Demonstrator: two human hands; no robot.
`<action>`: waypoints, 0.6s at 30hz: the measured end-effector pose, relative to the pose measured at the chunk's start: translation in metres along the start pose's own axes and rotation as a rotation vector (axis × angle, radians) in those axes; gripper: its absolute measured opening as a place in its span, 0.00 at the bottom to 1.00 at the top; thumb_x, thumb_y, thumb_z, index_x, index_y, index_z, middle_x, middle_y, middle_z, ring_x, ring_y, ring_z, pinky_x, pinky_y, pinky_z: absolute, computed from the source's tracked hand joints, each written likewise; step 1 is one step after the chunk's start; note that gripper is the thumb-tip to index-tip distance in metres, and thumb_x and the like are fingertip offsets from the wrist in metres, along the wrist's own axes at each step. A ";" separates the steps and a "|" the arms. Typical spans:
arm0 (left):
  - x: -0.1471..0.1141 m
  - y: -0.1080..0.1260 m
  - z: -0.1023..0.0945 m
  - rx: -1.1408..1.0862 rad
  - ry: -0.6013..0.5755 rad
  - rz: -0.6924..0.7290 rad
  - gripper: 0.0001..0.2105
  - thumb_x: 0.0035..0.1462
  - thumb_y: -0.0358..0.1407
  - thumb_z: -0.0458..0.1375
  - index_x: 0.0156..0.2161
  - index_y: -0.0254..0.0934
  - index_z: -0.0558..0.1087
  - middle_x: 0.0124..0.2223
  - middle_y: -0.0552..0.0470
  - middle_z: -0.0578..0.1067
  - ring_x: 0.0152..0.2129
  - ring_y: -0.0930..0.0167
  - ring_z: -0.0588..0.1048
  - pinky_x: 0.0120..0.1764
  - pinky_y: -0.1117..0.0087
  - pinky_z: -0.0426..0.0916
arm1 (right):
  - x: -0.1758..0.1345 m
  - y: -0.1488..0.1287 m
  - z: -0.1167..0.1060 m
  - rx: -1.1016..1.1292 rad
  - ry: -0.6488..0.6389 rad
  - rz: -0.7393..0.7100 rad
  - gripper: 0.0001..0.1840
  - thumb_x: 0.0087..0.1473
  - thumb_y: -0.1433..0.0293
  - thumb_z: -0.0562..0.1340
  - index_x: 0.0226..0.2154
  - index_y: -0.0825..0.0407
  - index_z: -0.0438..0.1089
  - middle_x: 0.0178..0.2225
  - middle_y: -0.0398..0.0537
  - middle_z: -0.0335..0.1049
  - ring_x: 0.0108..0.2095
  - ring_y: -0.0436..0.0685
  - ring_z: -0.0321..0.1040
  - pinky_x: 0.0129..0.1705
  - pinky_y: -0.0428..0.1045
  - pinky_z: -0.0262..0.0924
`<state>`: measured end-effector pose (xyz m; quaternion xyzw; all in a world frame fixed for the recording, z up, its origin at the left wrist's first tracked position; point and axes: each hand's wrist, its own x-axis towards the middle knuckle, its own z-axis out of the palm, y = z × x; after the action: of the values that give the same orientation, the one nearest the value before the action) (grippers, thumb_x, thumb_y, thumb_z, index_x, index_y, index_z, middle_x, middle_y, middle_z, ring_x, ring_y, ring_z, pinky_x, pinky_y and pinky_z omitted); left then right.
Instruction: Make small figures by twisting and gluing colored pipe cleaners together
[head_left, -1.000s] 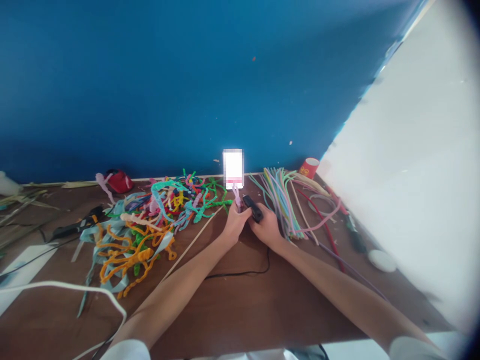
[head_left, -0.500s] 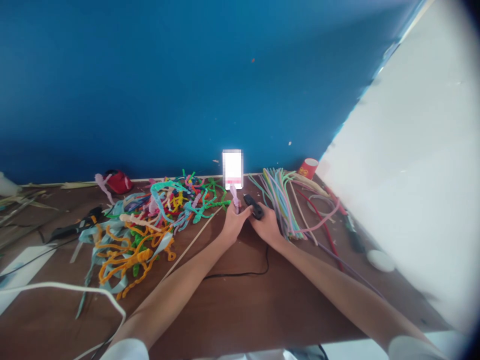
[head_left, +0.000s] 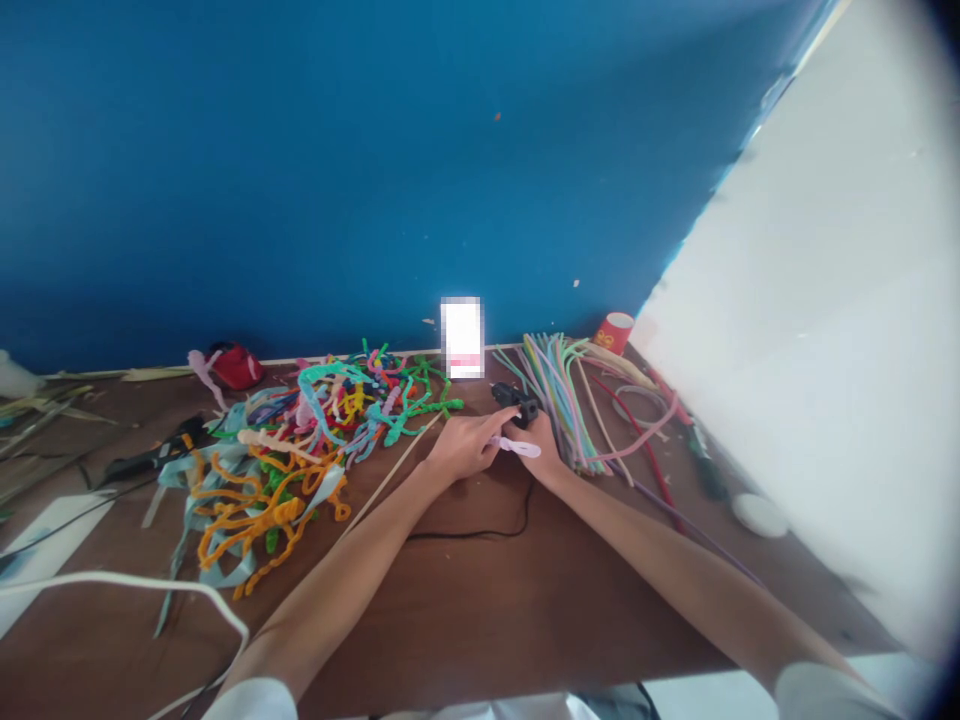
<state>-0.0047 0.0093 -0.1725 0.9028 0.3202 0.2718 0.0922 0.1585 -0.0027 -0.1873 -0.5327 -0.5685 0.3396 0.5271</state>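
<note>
My right hand (head_left: pixel 538 446) is wrapped around a black glue gun (head_left: pixel 517 402) with a cord, its nozzle pointing up and left. My left hand (head_left: pixel 466 446) lies beside it, pinching a lilac twisted pipe cleaner piece (head_left: pixel 519 447). That piece points to the right, its looped end in front of the right hand. A left finger reaches across to the body of the glue gun; whether it presses on it I cannot tell. Right of the hands lies a bundle of pastel pipe cleaners (head_left: pixel 559 400).
A heap of colourful twisted pipe cleaners (head_left: pixel 289 515) covers the left of the brown table (head_left: pixel 480 610). Another black corded tool (head_left: pixel 154 455) and a white cable (head_left: pixel 150 580) lie there. A blurred bright phone-like object (head_left: pixel 462 335) stands by the blue wall, a red cup (head_left: pixel 613 333) at right.
The lilac piece has swung from pointing up and away to pointing right. My left hand has turned and moved closer to the glue gun, which has tilted slightly.
</note>
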 end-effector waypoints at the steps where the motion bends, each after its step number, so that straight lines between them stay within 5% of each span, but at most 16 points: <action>1: 0.001 0.000 -0.001 0.063 -0.031 0.008 0.29 0.54 0.27 0.52 0.63 0.35 0.62 0.38 0.50 0.81 0.33 0.68 0.79 0.34 0.69 0.70 | 0.000 0.001 0.001 -0.007 0.005 -0.002 0.13 0.50 0.61 0.63 0.24 0.53 0.66 0.22 0.43 0.67 0.25 0.53 0.62 0.27 0.48 0.59; 7: 0.012 0.005 -0.025 0.383 -0.221 0.014 0.24 0.58 0.31 0.54 0.60 0.36 0.64 0.44 0.45 0.81 0.35 0.63 0.80 0.34 0.67 0.71 | 0.000 0.007 0.002 -0.064 -0.020 -0.041 0.11 0.48 0.63 0.65 0.24 0.54 0.69 0.23 0.44 0.69 0.27 0.55 0.64 0.30 0.50 0.60; 18: 0.017 0.041 -0.027 0.491 -0.258 -0.118 0.25 0.57 0.29 0.52 0.61 0.28 0.61 0.35 0.40 0.81 0.30 0.57 0.81 0.29 0.64 0.71 | 0.001 0.008 0.000 -0.162 0.037 -0.064 0.11 0.46 0.63 0.63 0.21 0.51 0.64 0.20 0.45 0.67 0.24 0.55 0.62 0.26 0.49 0.57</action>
<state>0.0129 -0.0117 -0.1284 0.9051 0.4141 0.0631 -0.0737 0.1604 -0.0005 -0.1947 -0.5612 -0.6011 0.2656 0.5032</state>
